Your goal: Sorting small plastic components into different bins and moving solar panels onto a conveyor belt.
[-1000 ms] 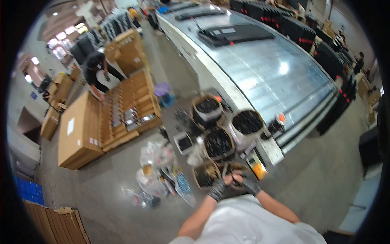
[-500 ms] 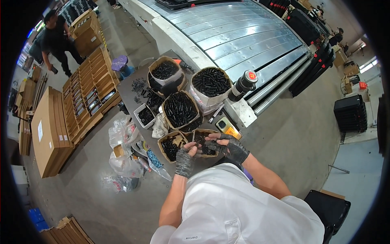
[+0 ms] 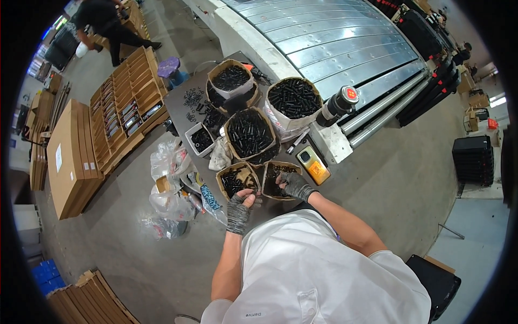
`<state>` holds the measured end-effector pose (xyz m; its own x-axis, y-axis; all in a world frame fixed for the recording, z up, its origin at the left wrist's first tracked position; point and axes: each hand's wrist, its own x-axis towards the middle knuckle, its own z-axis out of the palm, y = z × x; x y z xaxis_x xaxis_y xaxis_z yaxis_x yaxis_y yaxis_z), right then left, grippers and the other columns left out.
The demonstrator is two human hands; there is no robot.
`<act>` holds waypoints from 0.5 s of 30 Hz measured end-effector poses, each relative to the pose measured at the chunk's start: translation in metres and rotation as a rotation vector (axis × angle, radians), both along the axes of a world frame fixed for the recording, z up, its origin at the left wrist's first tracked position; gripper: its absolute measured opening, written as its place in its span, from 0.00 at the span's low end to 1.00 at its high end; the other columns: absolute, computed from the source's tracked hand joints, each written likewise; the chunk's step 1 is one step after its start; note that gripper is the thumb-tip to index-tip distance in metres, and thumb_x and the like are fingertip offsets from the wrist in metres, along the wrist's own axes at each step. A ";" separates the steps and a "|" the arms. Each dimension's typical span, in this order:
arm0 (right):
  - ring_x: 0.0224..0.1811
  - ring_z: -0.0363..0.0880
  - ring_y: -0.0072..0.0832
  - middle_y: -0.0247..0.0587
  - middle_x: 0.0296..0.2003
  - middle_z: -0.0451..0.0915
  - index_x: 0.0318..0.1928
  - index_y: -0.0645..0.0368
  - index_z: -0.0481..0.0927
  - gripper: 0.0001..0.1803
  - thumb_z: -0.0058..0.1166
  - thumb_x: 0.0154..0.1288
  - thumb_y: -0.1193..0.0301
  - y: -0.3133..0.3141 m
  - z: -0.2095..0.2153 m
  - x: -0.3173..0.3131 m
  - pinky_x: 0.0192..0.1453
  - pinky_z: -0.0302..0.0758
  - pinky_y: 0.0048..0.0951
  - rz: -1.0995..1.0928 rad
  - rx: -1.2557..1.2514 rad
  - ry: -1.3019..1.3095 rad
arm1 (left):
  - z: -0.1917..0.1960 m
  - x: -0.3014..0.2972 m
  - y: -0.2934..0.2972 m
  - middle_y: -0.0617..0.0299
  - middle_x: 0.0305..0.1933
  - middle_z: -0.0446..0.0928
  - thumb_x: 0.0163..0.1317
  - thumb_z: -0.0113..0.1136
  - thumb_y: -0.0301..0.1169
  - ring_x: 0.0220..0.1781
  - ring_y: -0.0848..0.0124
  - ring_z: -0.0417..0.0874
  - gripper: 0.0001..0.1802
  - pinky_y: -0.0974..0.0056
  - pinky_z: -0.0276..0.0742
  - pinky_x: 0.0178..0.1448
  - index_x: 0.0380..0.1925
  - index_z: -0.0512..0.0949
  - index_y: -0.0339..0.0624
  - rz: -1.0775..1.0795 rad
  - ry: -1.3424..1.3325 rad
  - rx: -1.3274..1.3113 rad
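My left hand (image 3: 240, 209), in a grey fingerless glove, is at the near edge of an open carton of black cylindrical parts (image 3: 233, 182). Its thumb and fingers are pinched together; whatever is between them is too small to name. My right hand (image 3: 295, 186), gloved alike, reaches down into the neighbouring carton of small dark parts (image 3: 271, 174). Its fingers are curled among the pieces, and what they grip is hidden. Beyond both hands stands a larger carton of black cylindrical parts (image 3: 249, 132).
Farther back are more filled containers (image 3: 294, 98) and a small white box (image 3: 199, 139). A phone (image 3: 313, 164) lies right of the cartons, near a black-and-red cylindrical device (image 3: 338, 106). A metal roller table (image 3: 345, 48) rises behind. Plastic bags (image 3: 170, 205) hang at left; a person (image 3: 110, 27) walks there.
My right hand has gone from beside my left hand down into the right-hand carton, its fingers curling. My left hand has shifted slightly and stays pinched. The person at far left has moved right.
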<state>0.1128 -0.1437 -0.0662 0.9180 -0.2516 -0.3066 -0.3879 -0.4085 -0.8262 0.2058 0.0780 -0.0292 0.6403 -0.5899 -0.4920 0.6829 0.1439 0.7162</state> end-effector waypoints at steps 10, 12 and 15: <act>0.43 0.79 0.23 0.36 0.39 0.82 0.44 0.64 0.80 0.12 0.55 0.62 0.71 0.006 0.052 -0.008 0.50 0.75 0.26 -0.273 0.739 0.057 | -0.009 0.000 -0.023 0.54 0.39 0.82 0.60 0.61 0.25 0.38 0.70 0.82 0.13 0.68 0.78 0.43 0.44 0.76 0.35 -0.086 -0.099 0.099; 0.43 0.79 0.23 0.36 0.39 0.82 0.44 0.64 0.80 0.12 0.55 0.62 0.71 0.015 0.059 -0.007 0.50 0.75 0.25 -0.281 0.712 0.040 | -0.005 0.001 -0.030 0.56 0.39 0.82 0.59 0.61 0.24 0.40 0.70 0.82 0.12 0.68 0.76 0.47 0.43 0.77 0.34 -0.072 -0.119 0.105; 0.42 0.77 0.22 0.35 0.38 0.81 0.44 0.62 0.81 0.12 0.55 0.62 0.69 0.023 0.063 -0.004 0.50 0.74 0.25 -0.296 0.639 0.032 | -0.007 0.001 -0.038 0.58 0.39 0.82 0.59 0.61 0.23 0.41 0.70 0.81 0.11 0.68 0.75 0.49 0.43 0.78 0.34 -0.085 -0.234 0.172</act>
